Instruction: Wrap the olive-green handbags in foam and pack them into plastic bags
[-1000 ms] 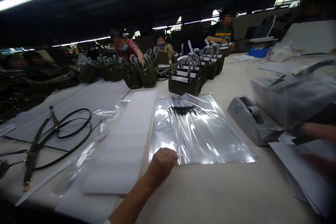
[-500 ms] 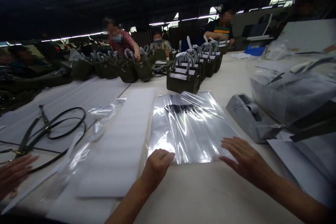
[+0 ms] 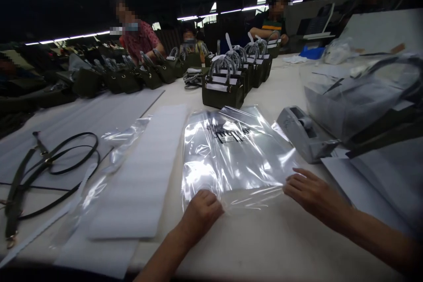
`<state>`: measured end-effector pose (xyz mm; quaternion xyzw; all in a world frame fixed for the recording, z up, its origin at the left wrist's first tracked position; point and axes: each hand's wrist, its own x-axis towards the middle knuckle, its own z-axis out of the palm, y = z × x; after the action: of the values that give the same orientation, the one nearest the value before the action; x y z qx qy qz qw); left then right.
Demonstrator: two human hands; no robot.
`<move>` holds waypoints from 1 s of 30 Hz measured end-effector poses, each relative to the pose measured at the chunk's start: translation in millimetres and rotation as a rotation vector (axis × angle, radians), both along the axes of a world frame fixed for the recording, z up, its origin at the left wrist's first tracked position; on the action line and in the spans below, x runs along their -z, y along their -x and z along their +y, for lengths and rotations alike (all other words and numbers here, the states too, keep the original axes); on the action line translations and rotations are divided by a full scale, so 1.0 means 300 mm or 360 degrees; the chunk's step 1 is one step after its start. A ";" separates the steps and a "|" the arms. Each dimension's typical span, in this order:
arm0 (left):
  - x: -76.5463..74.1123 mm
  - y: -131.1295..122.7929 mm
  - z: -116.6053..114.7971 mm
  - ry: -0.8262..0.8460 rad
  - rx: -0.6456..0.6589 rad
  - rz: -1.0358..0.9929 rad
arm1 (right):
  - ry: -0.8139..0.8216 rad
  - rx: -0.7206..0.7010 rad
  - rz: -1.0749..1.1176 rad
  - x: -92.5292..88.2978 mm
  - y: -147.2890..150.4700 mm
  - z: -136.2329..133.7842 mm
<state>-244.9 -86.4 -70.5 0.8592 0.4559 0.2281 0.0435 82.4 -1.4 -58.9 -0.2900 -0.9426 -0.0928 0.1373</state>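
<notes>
A stack of clear plastic bags point(image 3: 238, 163) with black printed lettering lies flat in front of me. My left hand point(image 3: 203, 211) is closed on the near left part of the top bag's edge. At the right corner of that edge, my right hand point(image 3: 313, 194) has its fingers bent against the plastic, thumb side hidden, and seems to pinch it. Between the hands the loose near edge of the bag hangs past the stack over the white table point(image 3: 264, 242).
White foam sheets point(image 3: 139, 176) lie left of the bags, beside dark green straps point(image 3: 49, 163). A grey tape dispenser point(image 3: 300, 136) stands to the right, near a plastic-wrapped bag point(image 3: 353, 101). Dark green handbags point(image 3: 223, 92) line the back, where co-workers point(image 3: 142, 39) stand.
My right hand has come to the bags' near right corner and its fingers have closed in. The top bag's edge has moved towards me. Another person's hand at the far left has gone from view.
</notes>
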 end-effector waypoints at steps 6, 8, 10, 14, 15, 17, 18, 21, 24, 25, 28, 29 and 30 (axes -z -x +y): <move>-0.007 -0.039 0.007 0.0413 -0.0060 -0.0181 | -0.0038 0.0109 0.0060 0.024 0.041 -0.116; -0.025 -0.052 0.012 0.0482 -0.0143 -0.0250 | -0.0101 -0.0095 0.0246 0.000 0.126 -0.168; -0.043 -0.072 0.014 0.0508 -0.0227 -0.0327 | -0.0086 -0.0286 0.0329 -0.007 0.218 -0.216; -0.099 -0.103 0.019 0.0367 -0.0459 -0.0500 | -0.0038 -0.0228 0.0258 0.063 0.324 -0.239; -0.120 -0.105 0.022 0.0295 -0.0529 -0.0541 | -0.0007 -0.0181 0.0235 0.082 0.327 -0.232; -0.166 -0.103 0.031 0.0121 -0.0647 -0.0611 | 0.0128 -0.0093 0.0169 0.095 0.315 -0.215; -0.189 -0.103 0.036 0.0027 -0.0679 -0.0632 | 0.0245 -0.0060 0.0120 0.083 0.306 -0.209; -0.240 -0.120 0.045 -0.0220 -0.0612 -0.0603 | 0.0665 0.0038 0.0036 -0.010 0.306 -0.200; -0.256 -0.167 0.033 -0.0392 -0.0396 -0.0464 | 0.0613 0.0149 0.0202 -0.100 0.360 -0.181; -0.257 -0.181 0.023 -0.0448 -0.0319 -0.0405 | 0.0490 0.0179 0.0251 -0.109 0.384 -0.165; -0.266 -0.198 -0.017 -0.0670 -0.0109 -0.0230 | 0.0325 0.0482 0.0187 -0.066 0.441 -0.090; -0.273 -0.192 -0.031 -0.0742 -0.0065 -0.0187 | 0.0348 0.0635 0.0146 -0.038 0.452 -0.061; -0.282 -0.183 -0.045 -0.0812 -0.0045 -0.0161 | 0.0385 0.0779 0.0117 -0.010 0.459 -0.032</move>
<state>-190.0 -99.9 14.1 0.8235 0.3927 0.3790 -0.1549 -55.3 -10.9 -55.8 -0.5265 -0.8431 0.0006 0.1092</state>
